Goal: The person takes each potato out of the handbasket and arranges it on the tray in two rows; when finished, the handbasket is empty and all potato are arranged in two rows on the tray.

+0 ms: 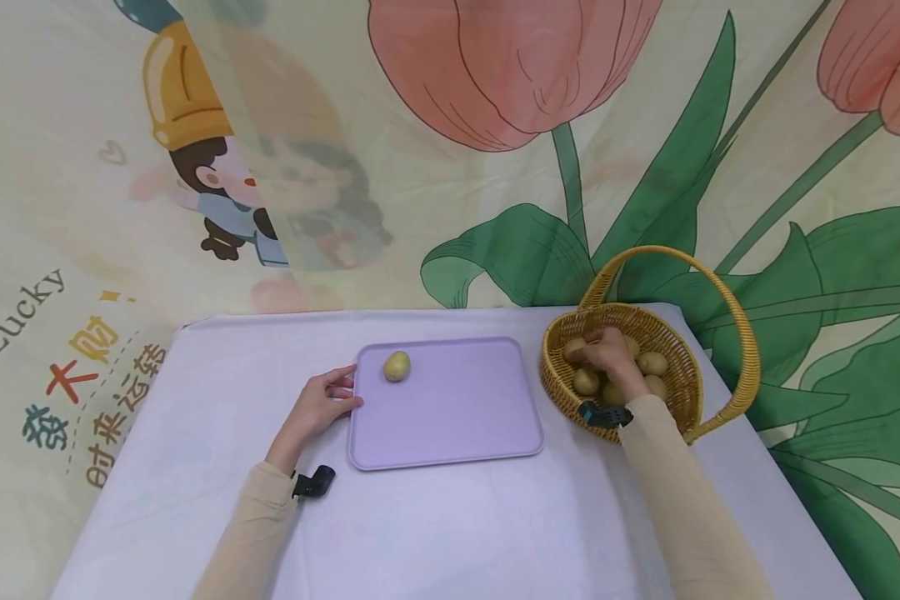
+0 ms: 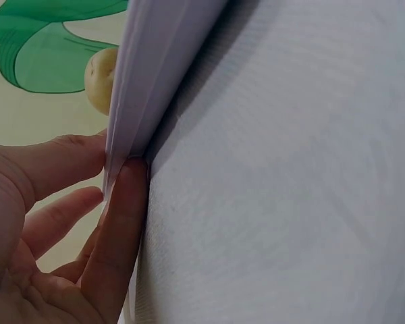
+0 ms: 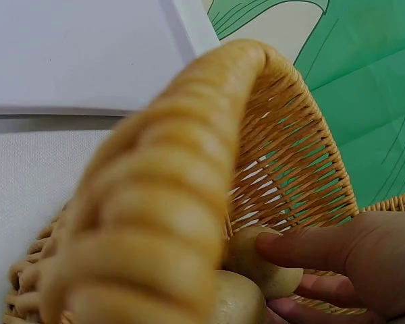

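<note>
Plain lilac tray (image 1: 450, 417), yellowish potato (image 1: 397, 367), golden-brown woven basket (image 1: 557, 393), whitish cloth (image 1: 457, 533) — coral-and-green tulip-print backdrop (image 1: 517, 75)

Makeshift studio: printed backdrop (image 1: 495, 200), draped table (image 1: 450, 533)

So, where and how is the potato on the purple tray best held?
Probably across the middle of the potato, from above and the right: it is rounded and lies near the far left corner of the purple tray, bare surface to its right.

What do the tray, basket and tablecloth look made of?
Tray: probably plastic, matt lilac, smooth with a raised rim; coated metal possible.
Basket: wicker or imitation rattan, slightly glossy, from woven strands and highlights on its handle.
Tablecloth: matt fabric, fibre unclear; fine weave shows.
</note>
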Available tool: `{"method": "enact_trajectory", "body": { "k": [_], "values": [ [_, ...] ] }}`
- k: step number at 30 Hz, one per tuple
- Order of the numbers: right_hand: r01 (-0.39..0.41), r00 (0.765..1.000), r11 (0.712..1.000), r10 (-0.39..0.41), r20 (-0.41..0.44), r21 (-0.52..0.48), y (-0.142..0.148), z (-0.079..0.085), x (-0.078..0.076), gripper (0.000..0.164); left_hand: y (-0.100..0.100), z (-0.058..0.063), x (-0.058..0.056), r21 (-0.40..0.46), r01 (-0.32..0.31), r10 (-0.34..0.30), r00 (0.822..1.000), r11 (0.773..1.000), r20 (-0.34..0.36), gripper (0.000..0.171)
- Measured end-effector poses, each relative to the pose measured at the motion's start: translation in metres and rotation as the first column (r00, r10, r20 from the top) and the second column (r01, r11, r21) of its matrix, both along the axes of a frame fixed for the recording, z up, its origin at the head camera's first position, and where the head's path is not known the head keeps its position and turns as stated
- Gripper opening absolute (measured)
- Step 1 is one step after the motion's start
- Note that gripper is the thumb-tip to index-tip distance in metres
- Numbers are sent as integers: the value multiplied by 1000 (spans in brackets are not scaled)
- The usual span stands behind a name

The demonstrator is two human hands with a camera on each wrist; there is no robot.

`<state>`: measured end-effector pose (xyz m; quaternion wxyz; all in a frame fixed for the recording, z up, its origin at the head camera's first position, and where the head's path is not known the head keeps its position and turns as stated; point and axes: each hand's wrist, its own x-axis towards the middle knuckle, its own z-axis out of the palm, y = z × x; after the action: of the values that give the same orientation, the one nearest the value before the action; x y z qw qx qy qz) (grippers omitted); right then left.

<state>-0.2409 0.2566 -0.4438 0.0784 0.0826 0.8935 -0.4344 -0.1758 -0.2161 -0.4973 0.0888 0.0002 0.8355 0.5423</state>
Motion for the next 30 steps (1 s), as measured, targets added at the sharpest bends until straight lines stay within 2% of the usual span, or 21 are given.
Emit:
{"method": "enact_trajectory", "body": {
  "k": [1,6,7,9,10,12,14,15,22,26,30],
  "values": [
    [-1,1000,1000,0,-11,-25,0,0,2,23,0,0,0,1,0,0,1000,1000,0,63],
    [-6,999,988,-1,-51,-152,1,2,12,35,0,0,0,11,2,-2,1000,1000,2,63],
    [-1,999,979,-9,-48,-203,2,4,14,34,0,0,0,10,3,-3,1000,1000,2,63],
    [12,999,976,-21,-40,-219,2,7,15,26,1,-1,0,8,4,-4,1000,1000,2,64],
    [17,999,977,-24,-30,-215,3,9,15,27,1,-1,0,9,1,-1,1000,1000,3,64],
    [24,1000,979,-26,-7,-200,3,13,14,41,0,-1,0,6,-2,2,1000,1000,2,64],
    [13,1000,992,-13,-2,-123,2,18,13,56,0,-1,0,6,-3,3,1000,1000,1,64],
    [10,1000,993,-9,4,-119,1,20,13,58,0,-1,0,6,-2,2,1000,1000,2,64],
    [-22,1000,992,22,4,-123,-13,44,15,65,-1,-2,-1,11,1,-1,1000,1000,-5,63],
    [-67,997,986,63,-36,-151,-28,57,16,65,-1,-2,-1,4,-1,1,1000,1000,-11,63],
    [-119,991,981,107,-85,-156,-46,61,16,59,-1,-2,0,5,0,0,1000,1000,-13,62]
  ]
}}
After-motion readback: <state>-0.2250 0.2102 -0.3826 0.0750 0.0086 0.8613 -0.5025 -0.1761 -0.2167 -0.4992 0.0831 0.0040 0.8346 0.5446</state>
